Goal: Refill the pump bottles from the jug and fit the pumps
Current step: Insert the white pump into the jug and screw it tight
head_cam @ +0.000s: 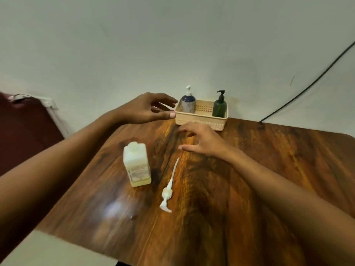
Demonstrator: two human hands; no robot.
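A square white jug point(137, 166) with yellowish liquid near its bottom stands on the wooden table point(269, 169). A loose white pump point(169, 189) with its long tube lies flat just right of it. At the back, a beige basket point(201, 120) holds a blue bottle point(188, 102) with a white pump and a dark green bottle point(219, 107) with a black pump. My left hand point(149, 109) hovers open beside the basket's left end. My right hand point(201, 141) hovers open in front of the basket, above the table. Neither hand holds anything.
A pale wall rises right behind the basket. A black cable point(307, 85) runs down the wall to the table's back edge. A dark red object point(25, 127) stands left of the table. The table's near left corner ends above a light floor.
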